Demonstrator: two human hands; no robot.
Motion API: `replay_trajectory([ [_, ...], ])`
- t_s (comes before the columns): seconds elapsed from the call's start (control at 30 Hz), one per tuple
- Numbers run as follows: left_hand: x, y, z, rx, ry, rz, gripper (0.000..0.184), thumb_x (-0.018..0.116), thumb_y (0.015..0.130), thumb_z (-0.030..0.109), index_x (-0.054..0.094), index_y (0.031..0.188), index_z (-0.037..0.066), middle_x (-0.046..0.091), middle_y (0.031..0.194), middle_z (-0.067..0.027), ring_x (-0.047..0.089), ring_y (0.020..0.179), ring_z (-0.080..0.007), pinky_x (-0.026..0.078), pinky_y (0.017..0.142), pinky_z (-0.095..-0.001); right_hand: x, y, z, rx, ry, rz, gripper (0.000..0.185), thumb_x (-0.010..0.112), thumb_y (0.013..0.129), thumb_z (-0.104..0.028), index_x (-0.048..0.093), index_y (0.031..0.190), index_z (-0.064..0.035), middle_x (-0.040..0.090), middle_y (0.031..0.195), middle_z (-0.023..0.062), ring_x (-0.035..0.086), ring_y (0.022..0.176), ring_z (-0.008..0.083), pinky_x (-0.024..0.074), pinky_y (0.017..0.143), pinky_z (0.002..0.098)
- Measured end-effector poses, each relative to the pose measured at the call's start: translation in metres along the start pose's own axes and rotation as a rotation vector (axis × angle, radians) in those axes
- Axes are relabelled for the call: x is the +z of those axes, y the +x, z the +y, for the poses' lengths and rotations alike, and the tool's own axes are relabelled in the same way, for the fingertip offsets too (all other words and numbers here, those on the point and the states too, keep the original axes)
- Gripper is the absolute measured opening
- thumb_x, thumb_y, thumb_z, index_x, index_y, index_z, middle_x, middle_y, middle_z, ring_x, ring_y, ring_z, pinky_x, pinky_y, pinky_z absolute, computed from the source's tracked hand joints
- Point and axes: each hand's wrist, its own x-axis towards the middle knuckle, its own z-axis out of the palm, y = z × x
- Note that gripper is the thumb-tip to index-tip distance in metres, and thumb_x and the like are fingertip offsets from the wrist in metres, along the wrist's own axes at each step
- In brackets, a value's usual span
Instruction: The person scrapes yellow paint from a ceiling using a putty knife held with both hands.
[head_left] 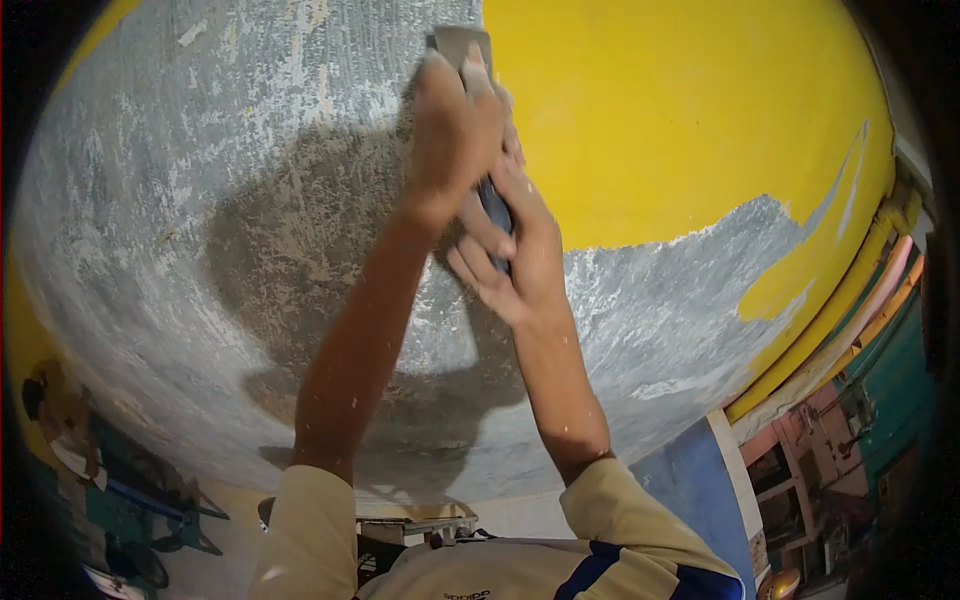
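A scraper with a flat, wide metal blade (462,42) lies against a broad surface, right at the border between bare grey (360,80) and yellow paint (680,120). Its dark handle (495,205) runs down through my right hand (525,240), whose fingers are wrapped around it. Higher up, my left hand (455,135) is closed over the upper part of the scraper, its fingers pressing near the blade. Slight blur covers the left hand, and the part of the scraper under it is hidden. White specks dot both forearms.
Yellow pipes (830,340) run along the right edge of the surface. Pink shelving (810,450) stands low at right, beside a blue wall panel (690,490). Another person (70,430) is at the far left, near dark metal frames (170,510).
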Motion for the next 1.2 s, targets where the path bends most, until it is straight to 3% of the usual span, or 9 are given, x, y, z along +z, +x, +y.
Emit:
replay_trajectory([
  [0.13,-0.008,0.021,0.003,0.011,-0.119,-0.022,0.028,0.045,0.106,0.022,0.048,0.094,-0.003,0.056,0.065,-0.0087,0.057,0.052,-0.0185,0.048,0.048,-0.0340,0.023,0.014,-0.010,-0.028,-0.066,-0.003,0.047,0.042,0.109,-0.030,0.032,0.153,-0.0198,0.032,0.051,-0.0035,0.020,0.030,0.0071,0.0212,0.030,0.0221],
  [0.17,-0.013,0.011,0.020,-0.166,-0.226,-0.020,0.028,0.046,0.106,0.023,0.050,0.096,-0.003,0.055,0.065,-0.0078,0.057,0.054,-0.0173,0.047,0.049,-0.0327,0.023,0.008,-0.007,-0.039,-0.118,0.017,0.050,0.043,0.108,-0.031,0.029,0.155,-0.0184,0.034,0.051,-0.0030,0.021,0.030,0.0067,0.0222,0.030,0.0218],
  [0.27,-0.028,-0.044,-0.012,0.032,-0.035,-0.049,0.026,0.046,0.106,0.024,0.053,0.099,0.000,0.057,0.067,-0.0065,0.055,0.059,-0.0145,0.045,0.052,-0.0292,0.006,-0.029,0.020,-0.073,-0.304,0.020,0.067,0.046,0.107,-0.035,0.017,0.162,-0.0109,0.044,0.055,-0.0016,0.030,0.034,0.0042,0.0270,0.031,0.0203],
  [0.4,-0.039,-0.134,-0.023,-0.390,-0.346,-0.171,0.026,0.046,0.106,0.026,0.057,0.107,0.002,0.057,0.075,-0.0044,0.056,0.066,-0.0128,0.047,0.061,-0.0297,-0.006,-0.102,0.063,0.030,-0.415,0.194,0.069,0.045,0.107,-0.034,0.012,0.163,-0.0097,0.043,0.055,-0.0002,0.031,0.036,0.0049,0.0294,0.034,0.0208],
  [0.47,-0.037,-0.165,-0.037,-0.346,-0.025,-0.115,0.027,0.047,0.107,0.026,0.057,0.111,0.001,0.059,0.081,-0.0042,0.059,0.074,-0.0120,0.047,0.065,-0.0303,-0.009,-0.125,0.080,0.060,-0.471,0.287,0.071,0.045,0.106,-0.034,0.010,0.163,-0.0092,0.043,0.055,0.0005,0.032,0.038,0.0052,0.0307,0.035,0.0210],
  [0.6,-0.030,-0.197,-0.063,-0.462,-0.139,-0.131,0.037,0.050,0.107,0.028,0.053,0.130,-0.001,0.063,0.107,-0.0080,0.056,0.097,-0.0131,0.046,0.088,-0.0309,-0.028,-0.144,0.097,0.155,-0.267,0.380,0.072,0.043,0.106,-0.032,0.004,0.164,-0.0146,0.040,0.054,-0.0004,0.028,0.038,0.0065,0.0296,0.036,0.0218],
  [0.9,-0.005,-0.210,-0.094,-0.452,-0.067,-0.068,0.033,0.047,0.109,0.026,0.054,0.127,-0.001,0.062,0.098,-0.0051,0.056,0.086,-0.0104,0.048,0.077,-0.0288,-0.061,-0.144,0.102,0.104,-0.242,0.373,0.072,0.041,0.105,-0.026,0.001,0.164,-0.0165,0.041,0.054,0.0006,0.025,0.035,0.0084,0.0299,0.034,0.0227],
  [1.0,-0.005,-0.199,-0.090,-0.457,-0.045,-0.102,0.035,0.044,0.109,0.028,0.053,0.125,-0.001,0.063,0.099,-0.0151,0.061,0.089,-0.0231,0.049,0.081,-0.0376,-0.059,-0.137,0.093,0.117,-0.199,0.352,0.071,0.040,0.106,-0.026,0.000,0.163,-0.0148,0.042,0.055,0.0023,0.025,0.033,0.0087,0.0294,0.033,0.0231],
  [1.2,0.001,-0.179,-0.075,-0.353,-0.138,-0.073,0.024,0.041,0.109,0.023,0.048,0.115,0.002,0.054,0.070,-0.0051,0.052,0.054,-0.0102,0.045,0.048,-0.0283,-0.055,-0.129,0.086,0.157,-0.170,0.339,0.070,0.038,0.107,-0.027,-0.003,0.163,-0.0168,0.044,0.055,0.0035,0.023,0.031,0.0080,0.0278,0.031,0.0221],
])
